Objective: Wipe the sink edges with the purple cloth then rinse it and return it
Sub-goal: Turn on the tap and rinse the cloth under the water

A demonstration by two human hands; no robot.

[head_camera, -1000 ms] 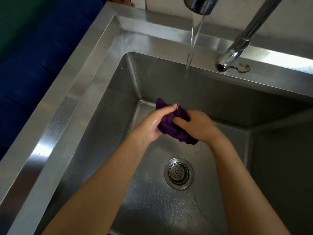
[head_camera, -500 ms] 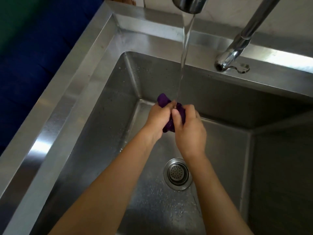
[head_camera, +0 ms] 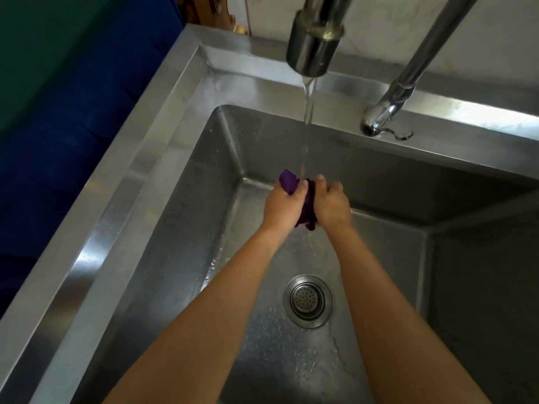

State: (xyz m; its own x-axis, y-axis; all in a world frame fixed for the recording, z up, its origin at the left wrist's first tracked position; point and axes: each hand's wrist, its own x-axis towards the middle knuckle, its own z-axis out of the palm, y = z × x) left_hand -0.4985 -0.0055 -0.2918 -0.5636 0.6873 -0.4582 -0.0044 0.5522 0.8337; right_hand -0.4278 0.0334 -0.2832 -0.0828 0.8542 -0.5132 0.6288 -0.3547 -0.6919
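Note:
The purple cloth [head_camera: 307, 209] is bunched up between both hands over the steel sink basin [head_camera: 180, 217]. My left hand [head_camera: 280, 208] grips its left side, with a purple corner sticking out above the fingers. My right hand [head_camera: 331, 204] grips its right side, and a bit of cloth hangs below the palms. Water runs from the faucet spout [head_camera: 313, 45] in a thin stream [head_camera: 307, 123] that lands on the cloth between my thumbs. Most of the cloth is hidden inside my hands.
The round drain strainer [head_camera: 307, 301] sits in the wet basin floor below my forearms. The faucet base and lever [head_camera: 385, 118] stand on the back rim. The broad steel rim [head_camera: 96, 228] runs along the left, with blue fabric beyond it.
My hands have drawn closer together and squeezed the cloth into a tighter bundle under the stream. Less cloth shows than a second ago.

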